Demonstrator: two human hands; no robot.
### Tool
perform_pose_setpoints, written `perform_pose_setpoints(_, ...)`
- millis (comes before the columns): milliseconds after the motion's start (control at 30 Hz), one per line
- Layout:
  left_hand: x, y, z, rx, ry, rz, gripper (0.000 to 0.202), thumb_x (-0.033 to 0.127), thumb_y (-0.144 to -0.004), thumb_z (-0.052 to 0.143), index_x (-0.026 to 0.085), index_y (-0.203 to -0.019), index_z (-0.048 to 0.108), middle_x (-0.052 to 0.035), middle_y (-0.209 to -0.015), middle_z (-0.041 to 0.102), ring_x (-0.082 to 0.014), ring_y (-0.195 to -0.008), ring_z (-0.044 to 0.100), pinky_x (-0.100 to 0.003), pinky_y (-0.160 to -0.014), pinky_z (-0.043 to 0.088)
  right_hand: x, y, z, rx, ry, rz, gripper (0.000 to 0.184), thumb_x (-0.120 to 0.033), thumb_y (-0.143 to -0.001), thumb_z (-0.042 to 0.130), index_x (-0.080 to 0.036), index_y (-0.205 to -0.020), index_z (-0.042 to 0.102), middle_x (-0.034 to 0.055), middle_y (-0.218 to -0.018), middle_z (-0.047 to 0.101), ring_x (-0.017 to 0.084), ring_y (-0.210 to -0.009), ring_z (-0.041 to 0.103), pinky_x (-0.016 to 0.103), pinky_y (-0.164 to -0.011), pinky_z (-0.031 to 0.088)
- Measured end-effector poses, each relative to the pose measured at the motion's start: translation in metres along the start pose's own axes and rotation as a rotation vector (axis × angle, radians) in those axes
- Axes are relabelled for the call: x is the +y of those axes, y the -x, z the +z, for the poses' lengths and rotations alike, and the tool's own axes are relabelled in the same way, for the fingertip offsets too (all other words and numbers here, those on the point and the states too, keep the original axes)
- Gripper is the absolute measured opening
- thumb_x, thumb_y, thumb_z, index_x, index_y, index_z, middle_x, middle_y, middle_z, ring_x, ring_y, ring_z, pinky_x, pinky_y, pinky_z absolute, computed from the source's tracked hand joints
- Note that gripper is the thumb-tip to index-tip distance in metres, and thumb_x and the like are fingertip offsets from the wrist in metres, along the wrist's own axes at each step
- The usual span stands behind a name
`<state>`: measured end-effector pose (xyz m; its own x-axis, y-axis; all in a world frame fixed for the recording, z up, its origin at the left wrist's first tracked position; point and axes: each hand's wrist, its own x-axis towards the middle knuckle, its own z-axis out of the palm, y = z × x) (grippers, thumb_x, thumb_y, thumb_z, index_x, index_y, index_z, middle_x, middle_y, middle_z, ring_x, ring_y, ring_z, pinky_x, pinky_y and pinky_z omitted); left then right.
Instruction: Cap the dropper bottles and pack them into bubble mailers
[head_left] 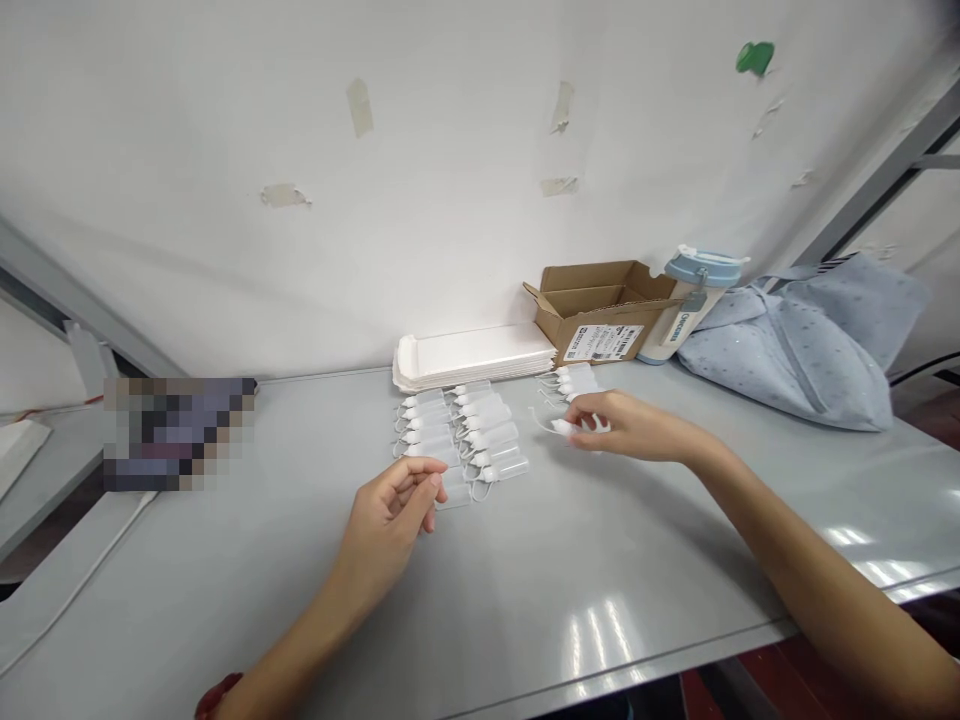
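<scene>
Small clear squeeze bottles with white caps and looped straps lie in two columns on the table, one being a bottle [501, 437] in the right column. My left hand [397, 508] is at the near end of the left column, fingers curled and thumb against the index finger. Its fingertips cover the cap end of the nearest bottle [454, 490]; whether they grip it is hidden. My right hand [626, 425] pinches another squeeze bottle [562, 427], its thin strap sticking out to the left. Just behind that hand lie several more bottles [577, 378].
A stack of white trays [480, 350] stands against the wall, beside an open cardboard box [592, 315]. To the right are a blue-lidded tumbler [686, 310] and a light blue cloth bag [795, 350]. A blurred-out dark object [180, 432] sits at left, near a white cable [90, 580].
</scene>
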<state>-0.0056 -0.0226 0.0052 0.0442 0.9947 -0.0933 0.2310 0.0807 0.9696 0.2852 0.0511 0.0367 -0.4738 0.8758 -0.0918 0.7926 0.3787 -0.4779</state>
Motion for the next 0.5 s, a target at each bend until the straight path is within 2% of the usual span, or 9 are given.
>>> perform_pose_setpoints(100, -0.001, 0.0, 0.0, -0.03, -0.018, 0.006, 0.024, 0.04, -0.083, 0.053, 0.018, -0.091, 0.061, 0.0012, -0.067, 0.057, -0.0109, -0.054, 0.049, -0.024, -0.054, 0.04, -0.024, 0.0, 0.016, 0.04, -0.087, -0.165, 0.018, -0.034, -0.081, 0.054, -0.017, -0.083, 0.06, 0.0009, -0.072, 0.058, 0.013, -0.064, 0.051, 0.025, -0.059, 0.04)
perform_pose_setpoints(233, -0.001, 0.0, 0.001, -0.077, -0.032, 0.003, 0.031, 0.044, -0.084, 0.05, 0.019, -0.098, 0.062, 0.0004, -0.071, 0.059, -0.0111, -0.054, 0.049, -0.024, -0.053, 0.04, -0.046, 0.004, 0.036, 0.051, -0.144, -0.266, 0.013, -0.028, -0.083, 0.054, -0.017, -0.085, 0.059, -0.0001, -0.073, 0.056, 0.011, -0.065, 0.049, 0.024, -0.061, 0.039)
perform_pose_setpoints(500, -0.002, -0.001, 0.003, -0.134, -0.056, 0.004, 0.032, 0.045, -0.085, 0.048, 0.018, -0.094, 0.062, 0.0004, -0.071, 0.059, -0.0109, -0.053, 0.049, -0.024, -0.052, 0.039, -0.058, 0.01, 0.048, 0.028, -0.189, -0.369, 0.01, -0.026, -0.083, 0.055, -0.017, -0.088, 0.058, 0.0011, -0.08, 0.059, 0.012, -0.07, 0.05, 0.024, -0.063, 0.039)
